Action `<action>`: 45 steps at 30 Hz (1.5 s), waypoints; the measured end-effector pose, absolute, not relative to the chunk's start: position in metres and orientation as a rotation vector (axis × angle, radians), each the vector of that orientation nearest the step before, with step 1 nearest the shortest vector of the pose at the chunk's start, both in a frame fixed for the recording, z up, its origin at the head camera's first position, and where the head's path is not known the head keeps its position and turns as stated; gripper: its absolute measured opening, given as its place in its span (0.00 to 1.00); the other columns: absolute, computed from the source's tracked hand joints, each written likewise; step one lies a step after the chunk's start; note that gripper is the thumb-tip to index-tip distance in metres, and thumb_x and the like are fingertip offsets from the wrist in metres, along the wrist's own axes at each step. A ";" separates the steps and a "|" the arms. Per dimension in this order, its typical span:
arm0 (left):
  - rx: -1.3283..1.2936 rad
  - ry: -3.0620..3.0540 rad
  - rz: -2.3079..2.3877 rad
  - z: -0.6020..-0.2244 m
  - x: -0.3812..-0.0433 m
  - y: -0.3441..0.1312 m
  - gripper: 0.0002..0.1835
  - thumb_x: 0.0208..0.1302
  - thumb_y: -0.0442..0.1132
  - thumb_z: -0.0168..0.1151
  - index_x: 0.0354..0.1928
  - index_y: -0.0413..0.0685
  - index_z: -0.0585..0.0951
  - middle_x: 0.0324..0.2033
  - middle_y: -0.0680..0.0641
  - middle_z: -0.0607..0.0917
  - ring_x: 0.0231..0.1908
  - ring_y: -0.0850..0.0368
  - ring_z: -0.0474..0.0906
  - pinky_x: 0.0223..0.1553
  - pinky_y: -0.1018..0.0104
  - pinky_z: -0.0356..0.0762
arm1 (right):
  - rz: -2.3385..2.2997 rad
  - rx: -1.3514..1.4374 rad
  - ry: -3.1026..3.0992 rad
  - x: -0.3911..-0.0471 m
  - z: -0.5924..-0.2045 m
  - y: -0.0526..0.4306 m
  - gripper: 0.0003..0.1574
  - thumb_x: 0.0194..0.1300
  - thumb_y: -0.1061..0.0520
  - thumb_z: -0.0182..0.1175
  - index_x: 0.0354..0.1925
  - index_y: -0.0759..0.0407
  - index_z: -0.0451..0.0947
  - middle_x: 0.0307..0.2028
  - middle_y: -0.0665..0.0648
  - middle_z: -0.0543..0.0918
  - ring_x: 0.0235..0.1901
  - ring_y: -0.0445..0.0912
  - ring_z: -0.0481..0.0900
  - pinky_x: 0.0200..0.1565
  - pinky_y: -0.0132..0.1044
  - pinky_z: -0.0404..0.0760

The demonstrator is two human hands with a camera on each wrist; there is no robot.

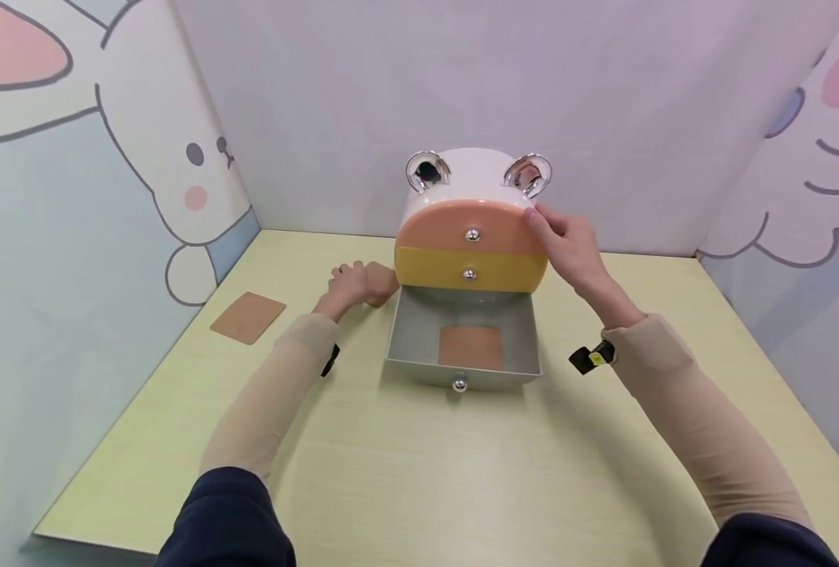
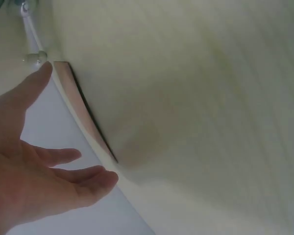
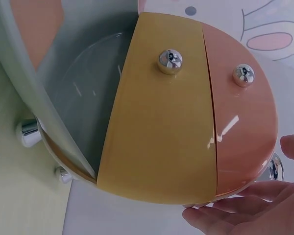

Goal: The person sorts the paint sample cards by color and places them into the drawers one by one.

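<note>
A small drawer cabinet has a white body, silver ring-shaped ears, an orange top drawer, a yellow middle drawer and a grey bottom drawer pulled out. In that drawer lies a brown square card. My right hand rests its fingers against the cabinet's right side. Left of the cabinet, my left hand is over another brown card, thumb and fingers spread near its edge. The left wrist view shows that card on the table; whether the fingers touch it, I cannot tell.
A third brown card lies farther left on the pale wooden table. Behind stands a white wall, with cartoon-printed panels at either side. The open drawer juts out toward the table's front.
</note>
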State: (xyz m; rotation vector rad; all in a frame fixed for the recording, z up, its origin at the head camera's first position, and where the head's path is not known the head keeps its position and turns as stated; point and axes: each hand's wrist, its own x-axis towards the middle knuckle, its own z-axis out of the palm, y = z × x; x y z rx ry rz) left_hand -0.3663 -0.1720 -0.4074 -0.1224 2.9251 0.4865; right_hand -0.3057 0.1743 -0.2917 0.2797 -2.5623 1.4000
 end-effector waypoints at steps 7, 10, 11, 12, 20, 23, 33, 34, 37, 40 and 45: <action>-0.147 2.908 0.475 -0.412 -0.366 -0.169 0.50 0.51 0.61 0.67 0.64 0.31 0.60 0.56 0.28 0.68 0.60 0.34 0.62 0.63 0.41 0.63 | 1.423 0.266 -2.562 -0.308 -0.294 0.174 0.39 0.68 0.35 0.52 0.67 0.57 0.67 0.66 0.60 0.70 0.70 0.51 0.64 0.69 0.48 0.65; -0.129 2.915 0.502 -0.410 -0.365 -0.170 0.51 0.52 0.59 0.68 0.65 0.30 0.58 0.58 0.27 0.67 0.62 0.32 0.60 0.65 0.38 0.60 | 1.420 0.276 -2.549 -0.309 -0.295 0.176 0.39 0.68 0.35 0.52 0.67 0.56 0.66 0.67 0.59 0.69 0.70 0.50 0.64 0.69 0.48 0.65; -0.124 2.914 0.509 -0.410 -0.365 -0.170 0.51 0.52 0.59 0.67 0.65 0.29 0.58 0.59 0.27 0.66 0.63 0.32 0.59 0.66 0.38 0.59 | 1.411 0.283 -2.543 -0.309 -0.295 0.176 0.39 0.68 0.35 0.52 0.67 0.56 0.66 0.67 0.59 0.69 0.70 0.50 0.64 0.69 0.48 0.64; -0.120 2.914 0.513 -0.409 -0.365 -0.170 0.51 0.52 0.59 0.67 0.66 0.29 0.57 0.59 0.26 0.66 0.63 0.32 0.59 0.66 0.37 0.59 | 1.398 0.290 -2.535 -0.309 -0.296 0.177 0.38 0.68 0.36 0.52 0.67 0.55 0.66 0.67 0.58 0.70 0.70 0.50 0.64 0.69 0.48 0.64; -0.129 2.918 0.518 -0.407 -0.368 -0.170 0.52 0.51 0.59 0.69 0.66 0.29 0.57 0.60 0.26 0.64 0.64 0.31 0.58 0.65 0.37 0.60 | 1.263 0.387 -2.481 -0.311 -0.301 0.178 0.35 0.67 0.39 0.56 0.66 0.53 0.69 0.65 0.60 0.72 0.67 0.53 0.69 0.67 0.52 0.67; -0.130 2.914 0.520 -0.407 -0.370 -0.170 0.53 0.51 0.58 0.69 0.66 0.29 0.56 0.61 0.25 0.63 0.65 0.31 0.57 0.65 0.36 0.59 | 1.268 0.385 -2.479 -0.312 -0.302 0.179 0.35 0.67 0.39 0.57 0.66 0.53 0.69 0.65 0.60 0.72 0.67 0.53 0.68 0.67 0.52 0.67; -0.213 2.845 0.491 -0.405 -0.373 -0.169 0.54 0.49 0.59 0.68 0.66 0.28 0.54 0.59 0.24 0.60 0.61 0.32 0.54 0.64 0.37 0.55 | 1.293 0.365 -2.498 -0.312 -0.302 0.178 0.36 0.66 0.38 0.58 0.66 0.52 0.69 0.65 0.59 0.72 0.68 0.51 0.68 0.68 0.50 0.66; -0.215 2.840 0.494 -0.405 -0.373 -0.169 0.54 0.50 0.59 0.67 0.65 0.28 0.54 0.59 0.24 0.60 0.61 0.32 0.54 0.64 0.38 0.56 | 1.292 0.364 -2.501 -0.312 -0.302 0.178 0.36 0.66 0.37 0.58 0.66 0.52 0.69 0.65 0.59 0.72 0.68 0.51 0.68 0.68 0.51 0.66; -0.227 2.837 0.496 -0.406 -0.373 -0.169 0.51 0.49 0.58 0.66 0.63 0.27 0.57 0.57 0.25 0.61 0.59 0.33 0.55 0.62 0.39 0.58 | 1.288 0.366 -2.508 -0.312 -0.302 0.178 0.37 0.66 0.37 0.57 0.66 0.52 0.68 0.65 0.59 0.72 0.68 0.52 0.67 0.68 0.51 0.67; -0.250 2.830 0.491 -0.406 -0.374 -0.170 0.47 0.49 0.58 0.65 0.60 0.29 0.61 0.55 0.28 0.60 0.56 0.35 0.55 0.59 0.42 0.59 | 1.286 0.371 -2.510 -0.311 -0.302 0.178 0.36 0.66 0.37 0.57 0.67 0.51 0.68 0.65 0.59 0.71 0.68 0.52 0.67 0.67 0.52 0.67; -0.272 2.822 0.511 -0.404 -0.374 -0.169 0.43 0.50 0.56 0.66 0.57 0.30 0.62 0.55 0.30 0.59 0.56 0.36 0.56 0.59 0.44 0.59 | 1.309 0.366 -2.518 -0.310 -0.301 0.179 0.37 0.66 0.37 0.56 0.67 0.51 0.67 0.66 0.58 0.71 0.69 0.52 0.66 0.67 0.52 0.67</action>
